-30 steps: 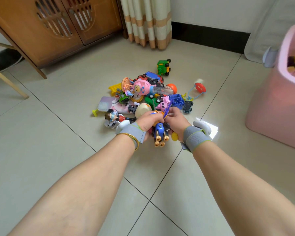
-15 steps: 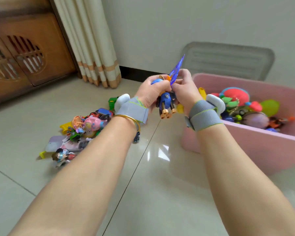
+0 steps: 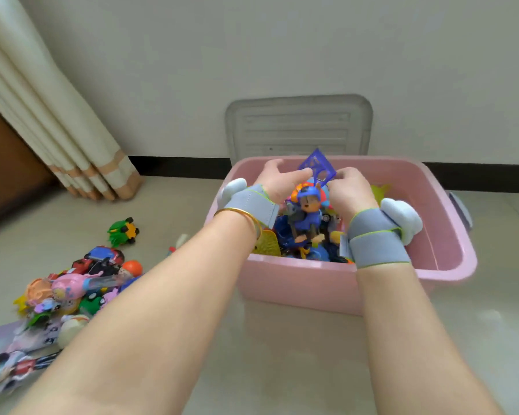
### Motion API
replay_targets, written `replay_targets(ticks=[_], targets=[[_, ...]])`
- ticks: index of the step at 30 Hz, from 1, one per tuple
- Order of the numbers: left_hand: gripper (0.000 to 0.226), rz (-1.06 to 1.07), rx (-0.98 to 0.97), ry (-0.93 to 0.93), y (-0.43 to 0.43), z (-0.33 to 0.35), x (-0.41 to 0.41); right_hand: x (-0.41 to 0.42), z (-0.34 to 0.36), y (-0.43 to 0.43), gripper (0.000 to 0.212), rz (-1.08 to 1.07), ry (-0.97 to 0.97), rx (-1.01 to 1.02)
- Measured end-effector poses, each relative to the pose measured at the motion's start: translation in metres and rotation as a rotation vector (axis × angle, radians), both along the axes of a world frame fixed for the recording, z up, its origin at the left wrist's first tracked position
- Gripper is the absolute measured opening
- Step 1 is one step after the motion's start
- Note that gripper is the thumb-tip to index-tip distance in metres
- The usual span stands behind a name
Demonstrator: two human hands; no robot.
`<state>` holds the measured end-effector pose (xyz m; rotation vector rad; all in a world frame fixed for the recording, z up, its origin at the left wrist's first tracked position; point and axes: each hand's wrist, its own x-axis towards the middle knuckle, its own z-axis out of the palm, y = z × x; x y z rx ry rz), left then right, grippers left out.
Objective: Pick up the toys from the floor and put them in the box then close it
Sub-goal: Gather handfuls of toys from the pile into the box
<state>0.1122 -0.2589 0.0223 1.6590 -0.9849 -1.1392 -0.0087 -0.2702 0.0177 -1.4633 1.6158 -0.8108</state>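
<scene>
beige floor (image 3: 282, 354), pink box (image 3: 312, 283) by a white wall (image 3: 252, 55)
left hand (image 3: 277, 182) fingers spread loose over the box; right hand (image 3: 349, 190) fingers curled on a blue square tile (image 3: 316, 167); blue dog figure (image 3: 307, 212) between the wrists, above the boxed toys; toy pile (image 3: 72, 283) on the floor at left.

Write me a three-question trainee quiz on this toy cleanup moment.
1. True or false: the lid sits on the pink box.
2. The blue dog figure is: A lying outside the box; B over the box, between the left hand and right hand; C on the cabinet.
3. Fill in: the toy pile on the floor lies on the person's ____ side.
Key: 1 false; 2 B; 3 left.
</scene>
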Motion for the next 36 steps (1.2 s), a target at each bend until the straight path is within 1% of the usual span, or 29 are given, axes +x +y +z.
replay_targets(ticks=[2, 4, 5, 7, 8, 9, 11, 12, 15, 17, 20, 21, 23, 24, 25, 26, 28, 29, 30, 33, 36], targets=[[0.063, 0.023, 0.056, -0.023, -0.013, 0.001, -0.008, -0.012, 0.002, -0.003, 0.033, 0.020, 0.081, 0.014], [0.051, 0.065, 0.089, -0.038, -0.011, 0.006, -0.007, -0.010, 0.008, -0.002, 0.036, 0.046, 0.085, -0.013], [0.048, 0.107, 0.040, -0.054, -0.008, 0.009, -0.006, -0.005, 0.014, -0.001, 0.037, 0.047, 0.074, -0.043], [0.043, 0.158, -0.051, 0.052, -0.004, 0.021, 0.001, 0.007, 0.028, 0.000, 0.038, 0.045, 0.015, -0.109], [0.039, 0.116, -0.084, 0.072, -0.006, 0.018, 0.014, 0.016, 0.034, 0.001, 0.039, 0.050, -0.030, -0.137], [0.037, 0.131, -0.051, 0.089, -0.002, 0.021, 0.022, 0.026, 0.040, 0.003, 0.039, 0.068, -0.080, -0.159], [0.041, 0.238, -0.005, -0.061, 0.012, 0.019, 0.043, 0.051, 0.048, 0.008, 0.041, 0.145, -0.169, -0.171], [0.040, 0.291, 0.019, -0.101, 0.019, 0.015, 0.061, 0.066, 0.049, 0.013, 0.042, 0.194, -0.202, -0.172], [0.036, 0.423, 0.056, -0.282, 0.057, -0.004, 0.119, 0.122, 0.043, 0.039, 0.043, 0.372, -0.254, -0.161], [0.034, 0.492, 0.116, -0.325, 0.089, -0.018, 0.159, 0.159, 0.029, 0.057, 0.042, 0.481, -0.227, -0.139], [0.039, 0.542, 0.237, -0.344, 0.140, -0.050, 0.235, 0.230, -0.006, 0.089, 0.041, 0.580, -0.114, -0.102], [0.040, 0.536, 0.267, -0.354, 0.159, -0.066, 0.268, 0.262, -0.022, 0.102, 0.041, 0.613, -0.056, -0.085], [0.039, 0.512, 0.299, -0.464, 0.173, -0.086, 0.296, 0.281, -0.059, 0.107, 0.042, 0.622, 0.044, -0.041], [0.038, 0.489, 0.300, -0.484, 0.177, -0.100, 0.321, 0.297, -0.080, 0.114, 0.041, 0.601, 0.085, -0.034], [0.038, 0.472, 0.302, -0.489, 0.176, -0.115, 0.345, 0.313, -0.102, 0.119, 0.040, 0.572, 0.148, -0.024], [0.037, 0.453, 0.312, -0.526, 0.166, -0.117, 0.354, 0.308, -0.111, 0.115, 0.039, 0.532, 0.157, -0.026], [0.038, 0.410, 0.350, -0.564, 0.154, -0.129, 0.386, 0.323, -0.135, 0.122, 0.041, 0.484, 0.219, -0.005], [0.040, 0.348, 0.330, -0.577, 0.140, -0.130, 0.405, 0.338, -0.140, 0.119, 0.044, 0.428, 0.266, -0.008], [0.042, 0.269, 0.317, -0.587, 0.128, -0.130, 0.411, 0.343, -0.142, 0.114, 0.045, 0.396, 0.295, -0.012], [0.044, 0.155, 0.314, -0.610, 0.115, -0.135, 0.409, 0.359, -0.157, 0.101, 0.050, 0.348, 0.388, 0.060], [0.045, 0.029, 0.391, -0.724, 0.124, -0.156, 0.411, 0.386, -0.169, 0.095, 0.051, 0.291, 0.428, 0.106]])
